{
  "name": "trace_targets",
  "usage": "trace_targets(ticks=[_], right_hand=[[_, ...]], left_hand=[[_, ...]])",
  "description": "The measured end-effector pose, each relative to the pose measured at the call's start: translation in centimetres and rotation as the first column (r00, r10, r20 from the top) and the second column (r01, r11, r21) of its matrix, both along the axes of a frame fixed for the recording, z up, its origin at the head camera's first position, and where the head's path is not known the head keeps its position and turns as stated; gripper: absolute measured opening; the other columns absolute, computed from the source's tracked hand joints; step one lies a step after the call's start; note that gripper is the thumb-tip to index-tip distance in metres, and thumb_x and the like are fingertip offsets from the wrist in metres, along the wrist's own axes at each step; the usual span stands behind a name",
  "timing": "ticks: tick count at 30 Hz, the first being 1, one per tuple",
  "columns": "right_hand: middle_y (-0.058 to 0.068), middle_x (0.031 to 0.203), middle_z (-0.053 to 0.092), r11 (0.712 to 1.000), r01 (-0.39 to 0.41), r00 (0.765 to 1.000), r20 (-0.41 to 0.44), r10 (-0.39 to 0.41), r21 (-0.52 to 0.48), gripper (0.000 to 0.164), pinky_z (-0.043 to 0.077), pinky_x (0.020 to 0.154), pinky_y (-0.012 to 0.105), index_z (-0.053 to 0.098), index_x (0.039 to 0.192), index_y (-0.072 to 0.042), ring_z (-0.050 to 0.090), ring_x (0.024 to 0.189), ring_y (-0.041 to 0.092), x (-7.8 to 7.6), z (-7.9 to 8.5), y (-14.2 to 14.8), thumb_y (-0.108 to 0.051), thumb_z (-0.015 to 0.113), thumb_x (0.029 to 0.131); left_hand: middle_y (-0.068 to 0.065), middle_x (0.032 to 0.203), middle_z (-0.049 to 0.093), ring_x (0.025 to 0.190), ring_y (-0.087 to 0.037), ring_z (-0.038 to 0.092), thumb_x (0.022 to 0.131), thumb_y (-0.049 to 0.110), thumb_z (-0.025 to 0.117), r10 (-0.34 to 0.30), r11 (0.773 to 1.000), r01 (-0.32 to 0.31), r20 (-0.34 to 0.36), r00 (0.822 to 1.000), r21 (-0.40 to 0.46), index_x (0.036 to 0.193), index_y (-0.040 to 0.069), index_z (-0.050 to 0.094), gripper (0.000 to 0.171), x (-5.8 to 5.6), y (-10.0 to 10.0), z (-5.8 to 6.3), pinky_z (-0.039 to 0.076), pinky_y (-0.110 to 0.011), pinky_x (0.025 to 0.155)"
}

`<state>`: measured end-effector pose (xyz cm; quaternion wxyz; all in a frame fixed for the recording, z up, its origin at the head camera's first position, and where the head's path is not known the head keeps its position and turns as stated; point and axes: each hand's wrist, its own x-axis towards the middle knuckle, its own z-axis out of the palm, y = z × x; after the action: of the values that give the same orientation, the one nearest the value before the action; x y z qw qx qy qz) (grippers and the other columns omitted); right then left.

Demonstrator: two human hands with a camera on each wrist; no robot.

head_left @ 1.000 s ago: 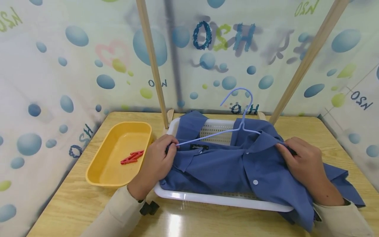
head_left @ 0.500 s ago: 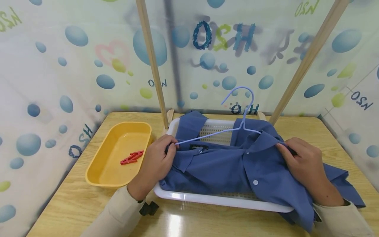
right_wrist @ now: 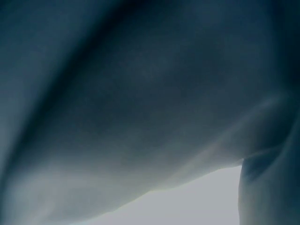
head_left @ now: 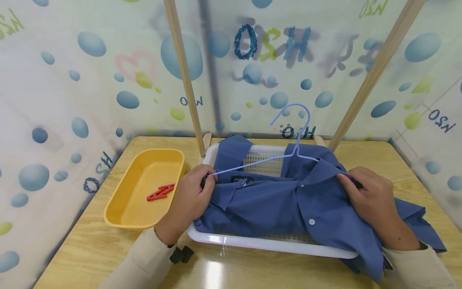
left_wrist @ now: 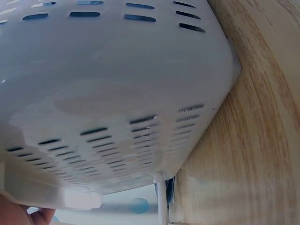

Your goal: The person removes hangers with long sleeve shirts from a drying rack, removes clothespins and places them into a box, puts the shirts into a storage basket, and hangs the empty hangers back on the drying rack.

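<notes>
Blue hanger [head_left: 296,151] btwn L hand [head_left: 191,194] & R hand [head_left: 373,200].

A yellow tub [head_left: 131,192] is holding red clothespins [head_left: 158,195] beside the left hand [head_left: 190,193]. A wooden pole [head_left: 186,80] is rising beyond it.

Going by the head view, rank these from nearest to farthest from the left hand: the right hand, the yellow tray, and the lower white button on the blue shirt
From the left hand:
1. Yellow tray, just to its left.
2. Lower white button, to its right, on the blue shirt.
3. Right hand, farther right.
</notes>
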<state>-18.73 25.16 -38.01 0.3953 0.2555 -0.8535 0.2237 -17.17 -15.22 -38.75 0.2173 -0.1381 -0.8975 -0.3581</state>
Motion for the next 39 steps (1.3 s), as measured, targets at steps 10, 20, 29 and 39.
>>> trace_targets(ticks=[10, 20, 29, 39], right_hand=[[0.006, 0.065, 0.061, 1.000, 0.012, 1.000, 0.009, -0.012, 0.009, 0.057, 0.039, 0.057, 0.015, 0.067, 0.073, -0.002, 0.047, 0.057, 0.007, 0.06, -0.03, 0.05, -0.048, 0.050, 0.102], [0.007, 0.068, 0.061, 1.000, 0.019, 0.999, 0.027, -0.020, 0.012, 0.043, 0.039, 0.060, 0.012, 0.066, 0.075, -0.001, 0.048, 0.059, 0.008, 0.24, 0.09, -0.06, -0.034, 0.058, 0.101], [0.008, 0.066, 0.059, 1.000, 0.010, 1.000, -0.006, -0.010, 0.022, 0.059, 0.039, 0.057, 0.016, 0.065, 0.073, 0.000, 0.048, 0.058, 0.011, 0.04, -0.12, -0.10, -0.048, 0.045, 0.103], [0.008, 0.066, 0.059, 1.000, 0.020, 1.000, -0.013, -0.020, 0.011, 0.057, 0.039, 0.057, 0.016, 0.065, 0.073, -0.001, 0.048, 0.058, 0.011, 0.01, -0.15, -0.06, -0.046, 0.047, 0.103]], left_hand=[[0.001, 0.086, 0.062, 0.079, -0.013, 0.056, 0.097, 0.014, 0.051, 0.000, 1.000, 0.000, 0.000, 1.000, -0.013, 0.088, 0.015, 0.065, 0.017, -0.04, 0.01, 0.03, 0.049, -0.030, 0.071], [0.001, 0.087, 0.063, 0.079, -0.014, 0.057, 0.096, 0.015, 0.052, 0.017, 1.000, -0.017, 0.009, 1.000, -0.023, 0.087, 0.015, 0.064, 0.016, -0.03, 0.05, 0.11, 0.049, -0.030, 0.071], [0.000, 0.086, 0.063, 0.079, -0.015, 0.057, 0.096, 0.015, 0.051, 0.024, 0.999, -0.024, 0.005, 1.000, -0.024, 0.086, 0.015, 0.064, 0.017, 0.05, 0.04, 0.07, 0.050, -0.032, 0.072], [0.001, 0.087, 0.063, 0.080, -0.014, 0.058, 0.097, 0.014, 0.049, 0.020, 1.000, -0.020, -0.003, 1.000, -0.023, 0.087, 0.015, 0.064, 0.017, -0.04, 0.04, 0.07, 0.052, -0.032, 0.074]])
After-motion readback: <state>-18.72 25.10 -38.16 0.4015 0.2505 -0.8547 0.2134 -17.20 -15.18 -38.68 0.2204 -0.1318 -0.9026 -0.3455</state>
